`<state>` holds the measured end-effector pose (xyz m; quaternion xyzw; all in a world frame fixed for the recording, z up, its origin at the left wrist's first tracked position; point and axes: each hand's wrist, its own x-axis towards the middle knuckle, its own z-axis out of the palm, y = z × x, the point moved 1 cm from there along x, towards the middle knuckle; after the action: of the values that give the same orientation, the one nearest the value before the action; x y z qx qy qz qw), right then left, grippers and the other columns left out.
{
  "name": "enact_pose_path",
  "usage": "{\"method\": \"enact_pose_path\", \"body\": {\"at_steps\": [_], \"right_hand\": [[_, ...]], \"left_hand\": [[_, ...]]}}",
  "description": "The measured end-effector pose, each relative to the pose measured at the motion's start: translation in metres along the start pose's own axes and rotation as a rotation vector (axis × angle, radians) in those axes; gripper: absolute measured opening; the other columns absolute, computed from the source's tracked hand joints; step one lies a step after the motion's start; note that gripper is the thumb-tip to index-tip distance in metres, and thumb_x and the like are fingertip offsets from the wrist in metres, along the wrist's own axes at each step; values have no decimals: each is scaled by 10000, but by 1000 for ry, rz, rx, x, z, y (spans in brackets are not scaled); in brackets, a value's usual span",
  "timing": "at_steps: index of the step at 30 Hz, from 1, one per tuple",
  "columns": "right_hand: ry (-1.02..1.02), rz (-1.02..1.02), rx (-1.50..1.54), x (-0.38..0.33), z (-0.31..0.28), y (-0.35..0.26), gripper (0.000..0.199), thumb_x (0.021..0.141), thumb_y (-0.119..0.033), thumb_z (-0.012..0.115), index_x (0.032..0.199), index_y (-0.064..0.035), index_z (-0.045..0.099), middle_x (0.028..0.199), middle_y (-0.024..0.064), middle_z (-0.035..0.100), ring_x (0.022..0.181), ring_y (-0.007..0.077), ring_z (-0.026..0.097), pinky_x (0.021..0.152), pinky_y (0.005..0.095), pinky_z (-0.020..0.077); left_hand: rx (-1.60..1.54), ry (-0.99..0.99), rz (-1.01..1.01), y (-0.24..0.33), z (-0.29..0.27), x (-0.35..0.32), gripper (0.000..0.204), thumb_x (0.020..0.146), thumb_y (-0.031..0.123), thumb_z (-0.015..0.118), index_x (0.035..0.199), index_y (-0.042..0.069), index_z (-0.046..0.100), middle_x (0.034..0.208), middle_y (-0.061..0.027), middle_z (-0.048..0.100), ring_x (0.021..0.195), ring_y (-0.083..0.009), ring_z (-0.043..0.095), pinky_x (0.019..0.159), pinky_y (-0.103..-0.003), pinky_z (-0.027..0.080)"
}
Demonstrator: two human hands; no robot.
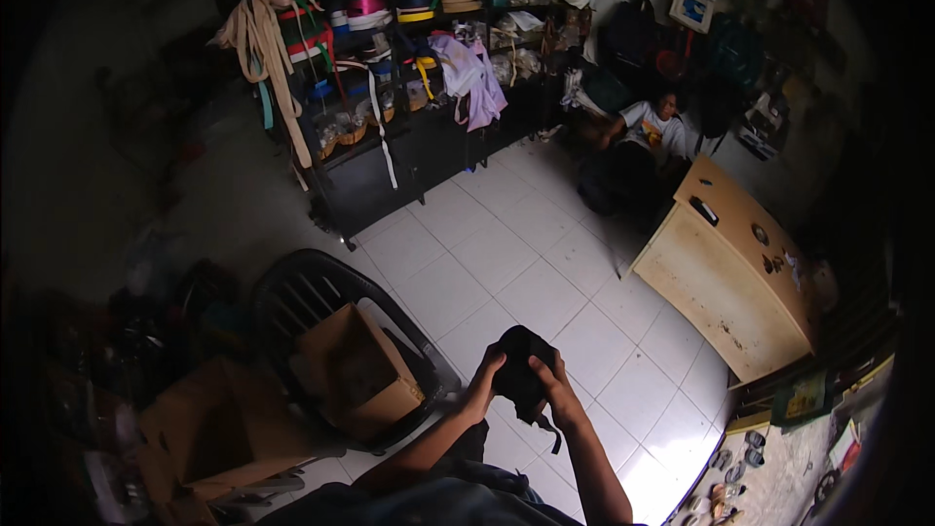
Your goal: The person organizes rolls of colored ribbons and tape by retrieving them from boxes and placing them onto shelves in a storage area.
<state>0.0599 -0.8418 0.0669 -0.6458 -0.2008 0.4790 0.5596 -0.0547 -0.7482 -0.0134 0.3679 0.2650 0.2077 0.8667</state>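
Both my hands hold a small black item (521,360), which looks like a soft fabric pouch or bag. A short dark strap hangs from its lower right side. My left hand (482,382) is closed on its left edge, the thumb on top. On the opposite edge, my right hand (557,388) grips it in the same way. The item is up in front of my body, above the tiled floor (506,253). It is too dark to make out seams or openings on it, and the fingers under it are hidden.
A black plastic chair (321,273) bearing an open cardboard box (380,370) stands left, beside another carton (234,419). Shelves (370,175) with webbing rolls line the back. At right are a wooden desk (701,282), a seated person (653,131) and several sandals (735,472).
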Motion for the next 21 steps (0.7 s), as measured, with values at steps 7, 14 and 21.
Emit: {"method": "enact_pose_path", "body": {"at_steps": [7, 14, 21], "right_hand": [[-69, -97, 4, 137, 18, -50, 738, 811, -509, 619, 1299, 1, 403, 1254, 200, 396, 1234, 321, 369, 1024, 401, 317], [-216, -54, 97, 248, 32, -143, 727, 824, -494, 619, 1317, -7, 401, 1244, 170, 486, 1186, 265, 447, 1001, 353, 347], [-107, -301, 11, 365, 75, -184, 755, 897, -503, 525, 1398, 3, 273, 1382, 190, 324, 1315, 312, 313, 1082, 368, 264]], "left_hand": [[77, 53, 79, 88, -6, 91, 721, 933, 552, 418, 1458, 117, 182, 1452, -88, 296, 1358, -232, 277, 1075, -428, 281], [363, -131, 353, 186, -21, 177, 942, 853, 502, 617, 1476, 153, 3, 1481, -138, 171, 1399, -276, 149, 1090, -454, 282], [340, 100, 497, 259, -43, 272, 896, 838, 244, 663, 1458, 88, 36, 1454, -160, 205, 1379, -269, 200, 1123, -398, 207]]}}
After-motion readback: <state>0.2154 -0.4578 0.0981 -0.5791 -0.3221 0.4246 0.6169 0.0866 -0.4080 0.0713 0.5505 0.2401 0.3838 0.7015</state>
